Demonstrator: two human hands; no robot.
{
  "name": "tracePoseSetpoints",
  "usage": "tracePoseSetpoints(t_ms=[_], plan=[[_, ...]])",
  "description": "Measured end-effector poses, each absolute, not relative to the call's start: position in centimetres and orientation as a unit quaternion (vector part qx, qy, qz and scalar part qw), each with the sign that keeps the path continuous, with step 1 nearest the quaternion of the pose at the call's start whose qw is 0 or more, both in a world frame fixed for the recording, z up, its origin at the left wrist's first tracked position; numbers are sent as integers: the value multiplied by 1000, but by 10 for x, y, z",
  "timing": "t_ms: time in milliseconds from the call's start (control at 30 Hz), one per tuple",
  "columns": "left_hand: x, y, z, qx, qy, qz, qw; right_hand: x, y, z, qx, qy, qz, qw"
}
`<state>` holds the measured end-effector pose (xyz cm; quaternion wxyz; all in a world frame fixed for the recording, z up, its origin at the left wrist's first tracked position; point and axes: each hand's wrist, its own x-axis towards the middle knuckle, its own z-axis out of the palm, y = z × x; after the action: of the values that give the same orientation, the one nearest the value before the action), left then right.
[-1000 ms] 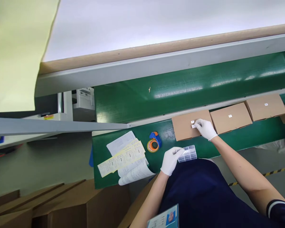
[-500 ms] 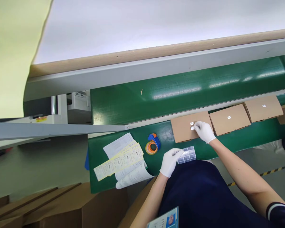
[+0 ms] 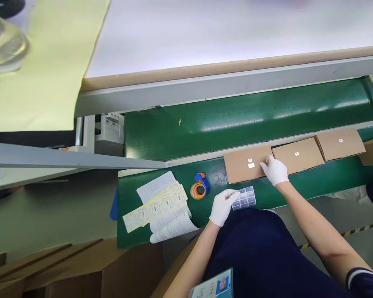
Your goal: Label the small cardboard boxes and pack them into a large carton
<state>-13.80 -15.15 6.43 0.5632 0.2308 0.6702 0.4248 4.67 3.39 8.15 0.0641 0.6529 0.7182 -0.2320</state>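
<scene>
My left hand, in a white glove, pinches the left edge of a sheet of labels printed in a grid. My right hand, also gloved, is over the right end of the nearest brown cardboard box, with thumb and fingers a little apart and nothing visible between them. On that box's top lie two small white labels, a printed upper label and a larger lower label. To the right stand a second box and a third box, each bearing one small label.
On the green bench lie a blue-and-orange tape dispenser, yellow-edged printed strips and white papers. Behind runs a green belt under a white shelf. Large cartons stand lower left.
My right hand has moved right, away from the lower label, which now shows fully on the box. My left hand still holds the label sheet. The camera view has shifted slightly.
</scene>
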Motion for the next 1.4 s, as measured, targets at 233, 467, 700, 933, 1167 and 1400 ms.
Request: tracePoseSetpoints(t_ms=[233, 467, 700, 933, 1167, 1400], plan=[[-128, -150, 77, 262, 664, 425, 557, 78, -46, 117, 429, 800, -373, -195], [-116, -152, 91, 237, 654, 426, 578, 83, -70, 115, 376, 866, -217, -248], [-112, -160, 95, 252, 645, 433, 576, 73, -90, 114, 384, 832, -281, -286], [-113, -170, 86, 230, 613, 449, 608, 62, -98, 106, 354, 865, -220, -279], [-118, -175, 87, 253, 576, 444, 638, 44, -115, 108, 377, 805, -322, -326], [-124, -179, 92, 236, 520, 453, 684, 33, -121, 99, 381, 812, -324, -302]])
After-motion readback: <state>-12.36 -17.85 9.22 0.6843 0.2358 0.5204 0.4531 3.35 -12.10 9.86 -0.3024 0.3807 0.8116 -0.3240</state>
